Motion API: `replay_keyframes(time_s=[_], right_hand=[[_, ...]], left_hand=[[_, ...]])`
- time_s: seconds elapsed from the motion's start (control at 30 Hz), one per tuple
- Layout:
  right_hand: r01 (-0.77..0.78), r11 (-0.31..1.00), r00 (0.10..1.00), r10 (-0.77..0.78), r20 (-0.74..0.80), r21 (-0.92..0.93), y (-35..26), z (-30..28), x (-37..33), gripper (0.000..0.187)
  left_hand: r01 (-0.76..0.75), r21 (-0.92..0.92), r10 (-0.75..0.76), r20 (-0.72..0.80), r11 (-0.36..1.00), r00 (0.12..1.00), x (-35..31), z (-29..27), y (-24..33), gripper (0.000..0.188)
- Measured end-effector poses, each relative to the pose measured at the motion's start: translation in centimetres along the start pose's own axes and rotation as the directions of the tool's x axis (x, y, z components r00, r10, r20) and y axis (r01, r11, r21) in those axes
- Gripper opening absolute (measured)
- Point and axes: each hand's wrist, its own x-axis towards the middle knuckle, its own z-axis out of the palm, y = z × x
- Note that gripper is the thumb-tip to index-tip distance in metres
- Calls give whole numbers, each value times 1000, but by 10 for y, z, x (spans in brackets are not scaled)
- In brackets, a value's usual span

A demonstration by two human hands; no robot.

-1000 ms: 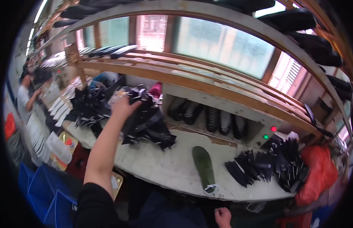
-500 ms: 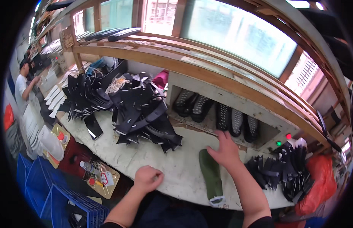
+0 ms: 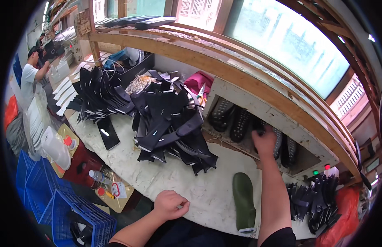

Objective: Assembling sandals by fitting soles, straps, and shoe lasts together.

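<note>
My right hand reaches into the opening of a whitish box at the back of the table. Its fingers close around the near end of a black studded shoe in a row of similar studded shoes; the fingertips are partly hidden. My left hand rests near the table's front edge, fingers curled in with nothing visible in them. Between my arms lies a dark green shoe last with a pale end, touched by neither hand.
Black cut pieces are heaped left of centre, beside a dark phone-like slab. More black strips and a red plastic bag are at right. Blue crates and a bottle stand at left. Another person works far left.
My right hand has moved from beside the green shoe last into the box and closed on a studded shoe. My left hand stays curled near the edge. The view has shifted.
</note>
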Motion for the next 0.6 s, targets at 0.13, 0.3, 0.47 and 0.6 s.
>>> replay_keyframes(time_s=[0.13,0.3,0.47,0.6], right_hand=[[-291,420,866,498,50,860,39,-48,-40,44],[-384,-188,786,448,427,904,10,-134,-188,34],[-548,99,780,420,465,831,-82,-153,-340,38],[-543,581,832,273,484,606,-79,-150,-377,49]], left_hand=[[47,40,-48,15,998,999,-3,-2,7,12],[163,-167,-164,8,972,986,-10,17,34,22],[430,-892,-533,435,-142,726,-12,48,141,49],[432,-794,-448,601,-426,662,-4,49,155,51]])
